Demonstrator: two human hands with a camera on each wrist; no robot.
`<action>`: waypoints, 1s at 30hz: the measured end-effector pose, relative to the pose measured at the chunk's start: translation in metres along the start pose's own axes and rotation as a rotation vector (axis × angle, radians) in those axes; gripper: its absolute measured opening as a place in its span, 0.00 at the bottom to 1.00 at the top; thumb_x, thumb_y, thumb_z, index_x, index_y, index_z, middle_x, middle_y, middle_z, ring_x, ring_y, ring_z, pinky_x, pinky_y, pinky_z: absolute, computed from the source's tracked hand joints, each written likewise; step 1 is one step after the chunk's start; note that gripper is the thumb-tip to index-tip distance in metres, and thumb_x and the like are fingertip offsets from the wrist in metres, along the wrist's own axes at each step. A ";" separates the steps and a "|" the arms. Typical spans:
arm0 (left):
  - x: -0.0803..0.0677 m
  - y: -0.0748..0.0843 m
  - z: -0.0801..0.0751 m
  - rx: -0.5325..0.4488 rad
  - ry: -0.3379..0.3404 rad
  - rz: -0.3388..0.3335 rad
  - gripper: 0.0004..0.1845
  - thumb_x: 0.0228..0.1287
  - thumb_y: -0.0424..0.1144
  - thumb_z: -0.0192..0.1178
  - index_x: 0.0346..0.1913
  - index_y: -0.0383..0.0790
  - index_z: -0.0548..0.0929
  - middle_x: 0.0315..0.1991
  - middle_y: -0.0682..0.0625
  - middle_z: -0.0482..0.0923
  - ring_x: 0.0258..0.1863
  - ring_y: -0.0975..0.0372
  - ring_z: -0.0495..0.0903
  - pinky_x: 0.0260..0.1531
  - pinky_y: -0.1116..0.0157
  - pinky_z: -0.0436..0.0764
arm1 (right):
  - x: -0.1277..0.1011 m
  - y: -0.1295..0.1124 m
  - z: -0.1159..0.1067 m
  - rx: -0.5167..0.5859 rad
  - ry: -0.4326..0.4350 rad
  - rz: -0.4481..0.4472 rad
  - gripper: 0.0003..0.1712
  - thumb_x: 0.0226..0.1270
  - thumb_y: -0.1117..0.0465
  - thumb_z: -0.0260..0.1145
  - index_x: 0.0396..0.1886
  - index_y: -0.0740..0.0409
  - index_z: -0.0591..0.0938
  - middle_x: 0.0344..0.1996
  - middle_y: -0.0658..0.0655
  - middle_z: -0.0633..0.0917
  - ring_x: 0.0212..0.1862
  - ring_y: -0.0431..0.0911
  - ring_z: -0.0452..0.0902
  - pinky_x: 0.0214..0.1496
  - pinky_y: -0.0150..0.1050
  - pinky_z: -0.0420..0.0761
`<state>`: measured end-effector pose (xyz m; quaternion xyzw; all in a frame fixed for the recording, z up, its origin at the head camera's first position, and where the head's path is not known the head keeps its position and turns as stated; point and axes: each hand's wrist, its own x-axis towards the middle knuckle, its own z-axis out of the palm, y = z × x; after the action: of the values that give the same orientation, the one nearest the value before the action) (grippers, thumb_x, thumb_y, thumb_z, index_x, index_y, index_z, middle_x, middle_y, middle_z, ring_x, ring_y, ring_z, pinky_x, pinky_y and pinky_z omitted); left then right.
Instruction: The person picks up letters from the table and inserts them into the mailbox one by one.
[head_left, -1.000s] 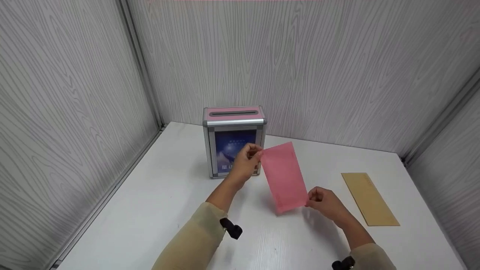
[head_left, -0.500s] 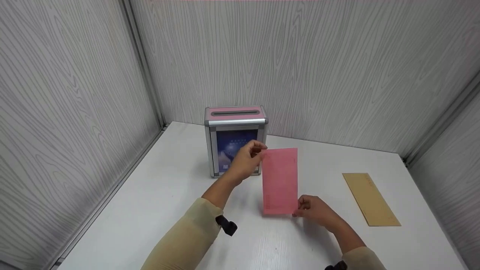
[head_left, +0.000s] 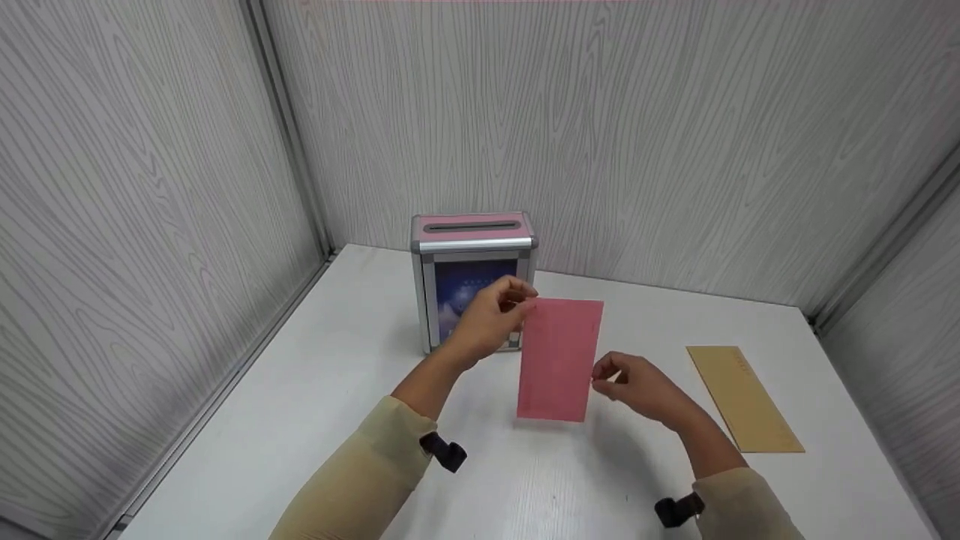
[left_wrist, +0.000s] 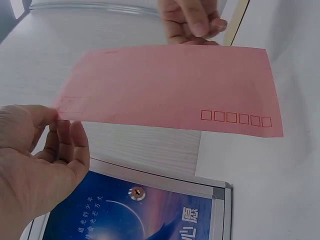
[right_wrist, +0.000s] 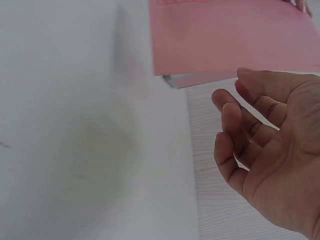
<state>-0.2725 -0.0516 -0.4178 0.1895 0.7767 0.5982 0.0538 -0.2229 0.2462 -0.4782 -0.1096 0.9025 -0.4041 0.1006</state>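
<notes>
Left hand [head_left: 491, 319] pinches upright pink envelope [head_left: 559, 360]

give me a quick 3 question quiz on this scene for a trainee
1. True or false: the right hand grips the pink envelope.
2. Multiple choice: where is the slot of the box? A) on its top B) on its front C) on its side
3. Fill in: the brown envelope lies flat on the ____.

Key:
1. False. The right hand is open beside the envelope's edge; only the left hand pinches it, at an upper corner.
2. A. The dark slot runs along the pink top, above the blue picture on the front.
3. Table, to the right of both hands.
</notes>
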 end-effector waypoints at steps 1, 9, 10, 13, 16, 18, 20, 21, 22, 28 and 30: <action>-0.001 0.001 0.000 0.003 -0.007 0.009 0.10 0.84 0.43 0.60 0.60 0.48 0.82 0.58 0.46 0.83 0.52 0.58 0.83 0.56 0.56 0.89 | 0.000 -0.007 -0.006 0.001 0.015 -0.015 0.09 0.80 0.57 0.69 0.53 0.55 0.84 0.48 0.56 0.88 0.46 0.49 0.83 0.47 0.44 0.84; -0.009 0.012 -0.005 0.066 -0.055 0.069 0.09 0.84 0.40 0.60 0.59 0.47 0.83 0.57 0.47 0.84 0.53 0.59 0.84 0.56 0.56 0.90 | -0.006 -0.051 -0.037 0.041 0.134 -0.104 0.12 0.83 0.59 0.66 0.60 0.55 0.81 0.51 0.59 0.85 0.44 0.50 0.82 0.50 0.36 0.84; -0.011 0.014 -0.006 0.074 -0.057 0.071 0.09 0.84 0.40 0.60 0.59 0.47 0.83 0.57 0.47 0.84 0.53 0.59 0.84 0.56 0.57 0.90 | -0.007 -0.055 -0.038 0.041 0.135 -0.110 0.13 0.83 0.59 0.66 0.60 0.55 0.81 0.51 0.59 0.85 0.44 0.50 0.82 0.49 0.35 0.84; -0.013 0.018 -0.009 0.083 -0.062 0.077 0.09 0.84 0.39 0.60 0.59 0.47 0.82 0.58 0.47 0.84 0.55 0.57 0.84 0.57 0.56 0.90 | -0.006 -0.062 -0.041 0.036 0.120 -0.127 0.14 0.83 0.58 0.66 0.61 0.56 0.80 0.52 0.58 0.86 0.43 0.51 0.84 0.48 0.36 0.84; -0.016 0.020 -0.015 0.097 -0.070 0.086 0.10 0.83 0.39 0.60 0.60 0.47 0.82 0.59 0.47 0.84 0.57 0.56 0.84 0.57 0.56 0.90 | -0.005 -0.066 -0.039 0.044 0.104 -0.129 0.13 0.83 0.58 0.66 0.60 0.55 0.79 0.51 0.58 0.86 0.40 0.51 0.85 0.45 0.37 0.84; -0.019 0.021 -0.018 0.115 -0.071 0.092 0.10 0.83 0.38 0.60 0.61 0.47 0.82 0.59 0.48 0.84 0.57 0.56 0.84 0.57 0.56 0.90 | -0.003 -0.068 -0.037 0.063 0.102 -0.138 0.12 0.82 0.60 0.67 0.58 0.57 0.79 0.50 0.58 0.86 0.39 0.51 0.86 0.45 0.37 0.85; -0.021 0.022 -0.020 0.139 -0.071 0.098 0.11 0.83 0.38 0.61 0.61 0.47 0.83 0.58 0.48 0.85 0.56 0.57 0.84 0.55 0.60 0.90 | -0.001 -0.069 -0.034 0.083 0.109 -0.147 0.10 0.82 0.62 0.66 0.56 0.58 0.79 0.48 0.58 0.86 0.38 0.49 0.86 0.45 0.36 0.85; -0.022 0.023 -0.021 0.148 -0.069 0.102 0.11 0.83 0.38 0.61 0.61 0.47 0.83 0.58 0.49 0.85 0.56 0.57 0.84 0.54 0.60 0.90 | 0.000 -0.069 -0.032 0.094 0.112 -0.153 0.09 0.82 0.63 0.66 0.55 0.58 0.79 0.47 0.59 0.86 0.39 0.50 0.87 0.45 0.35 0.86; -0.023 0.023 -0.022 0.158 -0.068 0.108 0.11 0.83 0.38 0.61 0.61 0.48 0.83 0.58 0.49 0.85 0.56 0.57 0.84 0.54 0.60 0.90 | 0.001 -0.069 -0.030 0.107 0.112 -0.157 0.08 0.82 0.64 0.66 0.54 0.59 0.79 0.47 0.60 0.86 0.40 0.50 0.87 0.45 0.34 0.86; -0.027 0.019 -0.031 0.209 -0.078 0.156 0.15 0.82 0.41 0.63 0.65 0.46 0.79 0.59 0.48 0.84 0.58 0.56 0.84 0.59 0.59 0.88 | 0.008 -0.069 -0.019 0.169 0.117 -0.171 0.08 0.82 0.66 0.65 0.55 0.60 0.78 0.47 0.63 0.88 0.42 0.50 0.89 0.48 0.34 0.89; -0.029 0.016 -0.035 0.226 -0.089 0.158 0.15 0.81 0.41 0.64 0.64 0.45 0.79 0.59 0.48 0.83 0.58 0.56 0.84 0.59 0.58 0.87 | 0.010 -0.069 -0.016 0.185 0.131 -0.182 0.08 0.82 0.66 0.65 0.55 0.61 0.79 0.47 0.63 0.88 0.42 0.50 0.89 0.48 0.33 0.89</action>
<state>-0.2526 -0.0907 -0.3966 0.2813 0.8188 0.5001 0.0192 -0.2286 0.2095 -0.4168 -0.1547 0.8523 -0.4994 0.0143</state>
